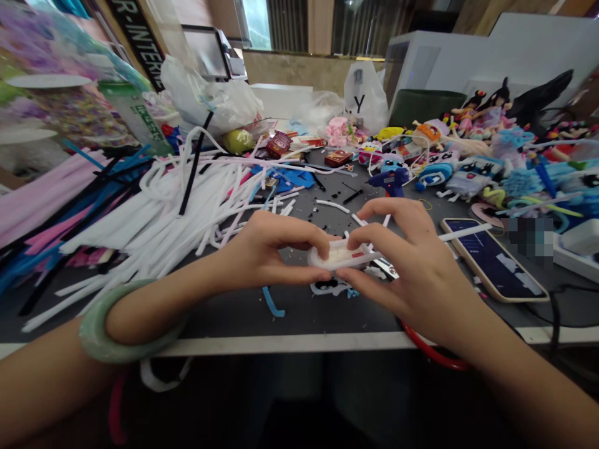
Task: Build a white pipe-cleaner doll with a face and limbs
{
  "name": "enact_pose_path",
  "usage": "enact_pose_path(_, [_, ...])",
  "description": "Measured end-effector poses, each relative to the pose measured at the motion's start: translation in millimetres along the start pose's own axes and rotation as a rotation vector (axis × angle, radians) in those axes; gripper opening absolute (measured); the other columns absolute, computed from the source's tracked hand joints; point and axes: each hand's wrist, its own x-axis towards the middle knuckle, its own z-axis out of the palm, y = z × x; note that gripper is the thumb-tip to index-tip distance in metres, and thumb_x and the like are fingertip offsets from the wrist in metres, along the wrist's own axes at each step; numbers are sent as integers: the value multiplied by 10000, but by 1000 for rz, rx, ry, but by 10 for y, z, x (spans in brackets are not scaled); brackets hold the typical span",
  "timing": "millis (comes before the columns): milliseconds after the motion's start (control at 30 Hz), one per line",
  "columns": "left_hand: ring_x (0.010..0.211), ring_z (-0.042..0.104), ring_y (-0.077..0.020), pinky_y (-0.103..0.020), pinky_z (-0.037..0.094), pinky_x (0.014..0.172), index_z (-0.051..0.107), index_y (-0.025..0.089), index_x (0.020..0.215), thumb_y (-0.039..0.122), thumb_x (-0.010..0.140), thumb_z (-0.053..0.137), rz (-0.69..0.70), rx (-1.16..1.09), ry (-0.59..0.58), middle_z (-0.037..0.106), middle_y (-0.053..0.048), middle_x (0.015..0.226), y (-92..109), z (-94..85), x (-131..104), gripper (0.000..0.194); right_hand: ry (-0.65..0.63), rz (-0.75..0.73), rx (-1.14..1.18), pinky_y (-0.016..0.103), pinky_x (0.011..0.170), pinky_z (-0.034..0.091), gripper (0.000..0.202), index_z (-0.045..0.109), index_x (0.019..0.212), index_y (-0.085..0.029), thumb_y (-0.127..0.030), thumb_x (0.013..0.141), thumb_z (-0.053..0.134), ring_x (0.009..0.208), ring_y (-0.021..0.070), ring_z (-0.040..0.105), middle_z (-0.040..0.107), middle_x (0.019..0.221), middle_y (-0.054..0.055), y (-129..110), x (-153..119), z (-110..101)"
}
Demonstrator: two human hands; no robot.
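Observation:
Above the table's front part, a small white oval piece (344,257) with a fuzzy white rim and a pale inside is held between both hands. My left hand (285,246) pinches its left end between thumb and index finger. On the right, my right hand (397,255) grips the other end, thumb below and fingers above. A white strip runs from the piece to the right, passing behind my right hand. Scissors (387,268) with red handles lie partly hidden under my right hand. Just below the piece lies a small black-and-white scrap (330,287).
White fuzzy stems (187,199) are heaped at the left beside pink, blue and black ones. A blue glue gun (393,179) stands behind my right hand. A phone (493,259) lies at the right, with plush figures (472,174) behind it. A blue scrap (272,302) lies near the front edge.

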Motion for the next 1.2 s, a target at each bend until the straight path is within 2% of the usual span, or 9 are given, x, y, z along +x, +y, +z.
enact_pose_path(200, [785,710,-154,-201,550,696,664,183,887,273,787,723,-20,-8,-14,757,-49,902,5,-11,-2,147,-16,-14,-45,429,944,425,179,623,914,-163,-335,899,573,1115,277,486,520,1145,146,10,10,-15])
enact_pose_path(467, [742,698,-139,-187,526,668,665,163,863,262,790,719,-12,19,-2,750,-44,849,3,10,-7,134,-31,-111,-149,495,949,425,161,661,924,-180,-303,909,558,1162,328,470,542,1166,155,2,21,-50])
enact_pose_path(1000, [756,686,-125,-178,516,683,633,167,854,248,795,713,30,56,1,736,-43,839,41,27,-7,128,-70,-85,-65,488,948,424,159,669,940,-183,-309,898,580,1166,316,465,536,1180,157,16,7,-62])
enact_pose_path(1200, [740,678,-118,-177,510,658,632,172,922,264,799,712,33,76,9,737,-33,861,47,34,-17,173,-69,-84,-56,482,960,416,160,661,961,-192,-311,904,570,1175,305,460,530,1180,150,12,7,-56])
